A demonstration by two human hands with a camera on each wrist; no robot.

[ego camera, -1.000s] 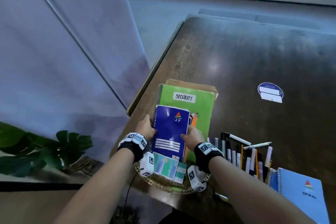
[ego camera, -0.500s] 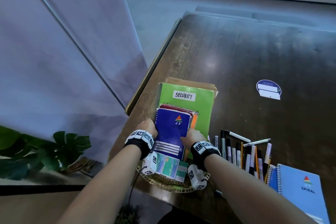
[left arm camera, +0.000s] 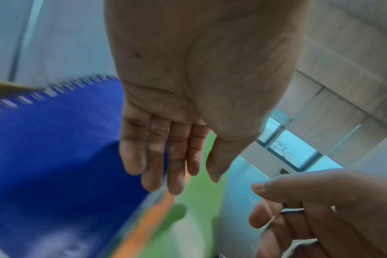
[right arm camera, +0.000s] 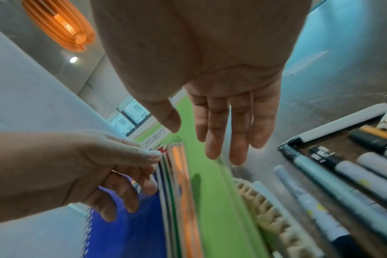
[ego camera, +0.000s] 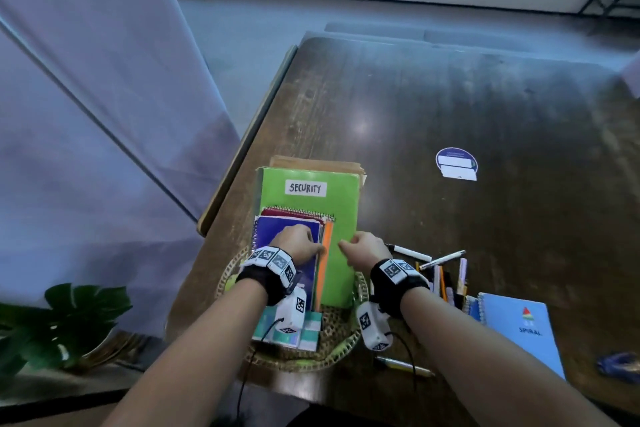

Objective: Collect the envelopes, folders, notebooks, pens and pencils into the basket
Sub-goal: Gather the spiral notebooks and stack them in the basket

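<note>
Dark polished wood makes up the table, and at its near edge sits a round woven basket. Standing in the basket, leaning away from the person, are small teal envelopes at the front, then a blue spiral notebook, more spiral notebooks behind it, an orange folder, and a green folder labelled SECURITY, with brown envelopes farthest back. The left hand rests against the blue notebook's cover, fingers straight and together, gripping nothing. The right hand hovers just beside the green folder, fingers straight and relaxed, empty. To the right, on the table, lie loose pens and markers, one pen near the basket, and a light blue notebook. That notebook looks light and stiff, likely best pinched along its spiral edge. The pens are light, smooth and apt to roll, so gathering several in one fist seems wise.
</note>
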